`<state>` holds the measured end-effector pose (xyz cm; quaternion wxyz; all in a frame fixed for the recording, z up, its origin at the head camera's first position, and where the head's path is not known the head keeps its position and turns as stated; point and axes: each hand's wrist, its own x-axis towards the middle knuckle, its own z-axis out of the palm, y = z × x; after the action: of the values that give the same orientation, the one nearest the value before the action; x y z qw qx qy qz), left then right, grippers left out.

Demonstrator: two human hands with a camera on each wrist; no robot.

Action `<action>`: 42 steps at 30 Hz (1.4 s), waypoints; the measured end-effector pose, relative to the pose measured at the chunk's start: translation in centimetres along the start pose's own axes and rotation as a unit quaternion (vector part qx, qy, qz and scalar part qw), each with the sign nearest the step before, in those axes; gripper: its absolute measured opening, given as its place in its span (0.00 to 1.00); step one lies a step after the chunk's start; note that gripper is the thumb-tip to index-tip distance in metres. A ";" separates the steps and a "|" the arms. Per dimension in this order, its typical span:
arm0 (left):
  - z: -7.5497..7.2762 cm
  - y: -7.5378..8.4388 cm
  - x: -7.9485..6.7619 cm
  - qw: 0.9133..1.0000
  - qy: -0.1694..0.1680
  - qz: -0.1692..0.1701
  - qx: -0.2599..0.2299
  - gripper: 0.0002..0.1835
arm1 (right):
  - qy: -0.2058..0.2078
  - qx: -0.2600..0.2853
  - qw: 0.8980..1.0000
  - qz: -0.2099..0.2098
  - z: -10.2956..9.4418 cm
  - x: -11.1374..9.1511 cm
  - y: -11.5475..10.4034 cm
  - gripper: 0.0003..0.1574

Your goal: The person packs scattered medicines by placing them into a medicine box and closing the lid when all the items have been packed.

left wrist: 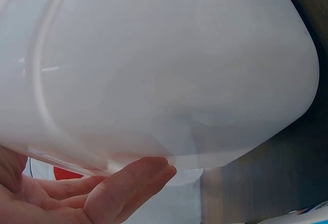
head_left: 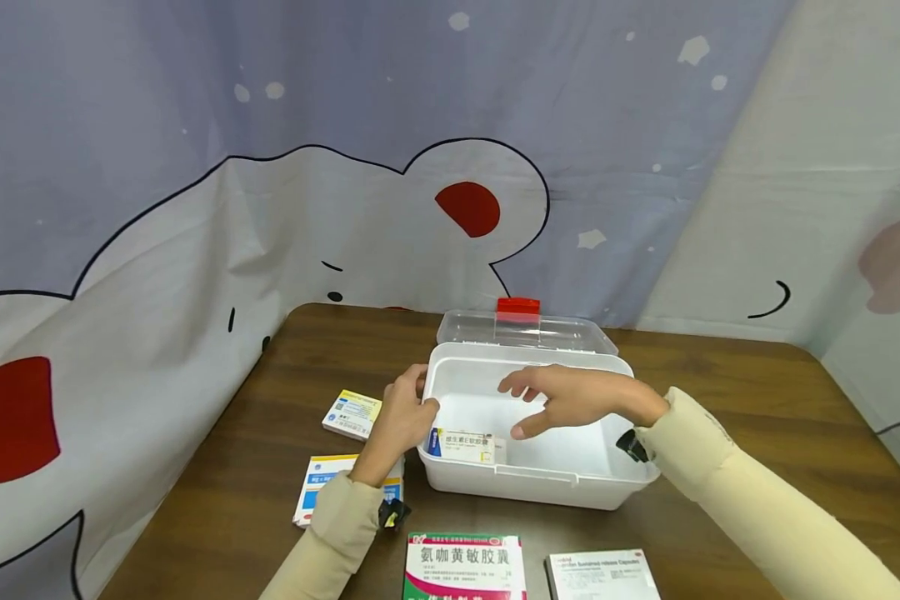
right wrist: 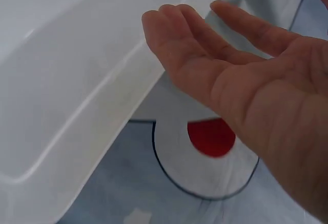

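A white plastic storage box (head_left: 525, 483) stands on the table, its clear lid (head_left: 562, 333) with a red latch folded back behind it. My left hand (head_left: 407, 414) grips the box's left rim, thumb over the edge; in the left wrist view its fingers (left wrist: 136, 183) lie along the outer wall. Inside, at the front left corner, lies a small white and blue medicine box (head_left: 465, 446). My right hand (head_left: 577, 395) hovers over the box's interior, holding nothing, its fingers spread and loosely bent. In the right wrist view that hand (right wrist: 230, 75) overlaps the box wall.
Left of the storage box lie a yellow and white medicine box (head_left: 351, 414) and a blue and white one (head_left: 322, 479), partly under my left forearm. A green, white and pink box (head_left: 465, 567) and a white box (head_left: 603, 575) lie in front. A printed curtain (head_left: 345, 217) hangs behind.
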<state>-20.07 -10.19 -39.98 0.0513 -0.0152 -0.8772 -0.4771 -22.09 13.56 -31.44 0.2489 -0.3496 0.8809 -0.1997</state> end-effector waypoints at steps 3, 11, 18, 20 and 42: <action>0.1 -0.1 0.1 1.000 -0.005 -0.005 0.000 0.25 | 0.028 0.012 0.999 0.010 -0.6 -2.1 0.9 0.41; -0.1 -0.2 0.0 1.000 -0.018 -0.008 -0.005 0.25 | 0.198 0.023 0.978 0.060 -1.2 -7.2 5.5 0.40; -0.5 -0.2 0.0 1.000 -0.010 -0.011 -0.001 0.25 | 0.266 0.117 0.942 0.169 0.5 -8.2 8.1 0.51; -0.4 -0.2 -0.1 1.000 -0.014 -0.014 -0.004 0.25 | 0.253 0.150 0.938 0.182 1.2 -8.1 8.4 0.53; -1.3 -1.0 0.1 0.999 -0.018 -0.026 -0.043 0.26 | 0.326 0.084 0.918 0.211 5.8 -4.9 7.4 0.37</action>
<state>-20.10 -11.87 -40.11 0.0224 -0.0035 -0.8570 -0.5148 -19.47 20.99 -38.52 0.0132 -0.0486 0.9464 -0.3189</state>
